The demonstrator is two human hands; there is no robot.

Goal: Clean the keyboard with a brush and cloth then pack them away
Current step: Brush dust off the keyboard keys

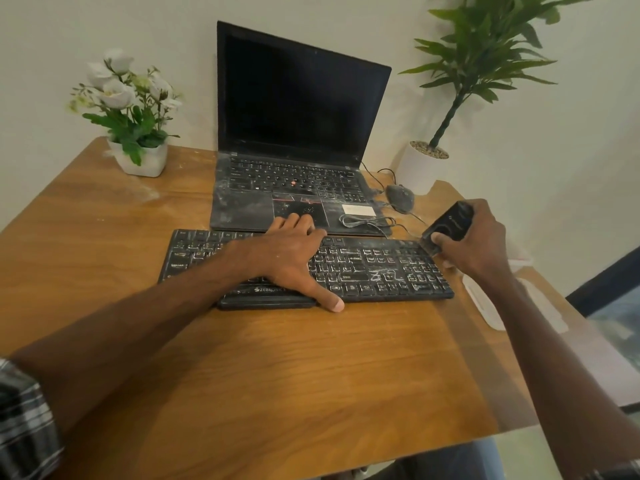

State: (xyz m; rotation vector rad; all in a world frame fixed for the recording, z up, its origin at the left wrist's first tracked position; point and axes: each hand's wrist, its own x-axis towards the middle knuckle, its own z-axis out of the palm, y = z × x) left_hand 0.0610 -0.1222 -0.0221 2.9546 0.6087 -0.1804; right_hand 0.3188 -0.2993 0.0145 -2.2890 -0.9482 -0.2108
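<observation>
A black, dust-streaked keyboard [381, 268] lies across the middle of the wooden table [242, 358]. My left hand [291, 258] lies flat on its centre, fingers reaching over the far edge and thumb hanging over the near edge. My right hand [474, 237] grips a black brush [450, 225] by its block-shaped body, its lower end touching the keyboard's far right corner. A white cloth or bag [498, 306] lies on the table's right edge, partly hidden by my right forearm.
A dusty open laptop [294, 133] stands just behind the keyboard, with a coiled cable [367, 221] on its palm rest. A dusty mouse [400, 197] sits to its right. White flowers in a pot [138, 157] stand back left, a potted plant [426, 164] back right.
</observation>
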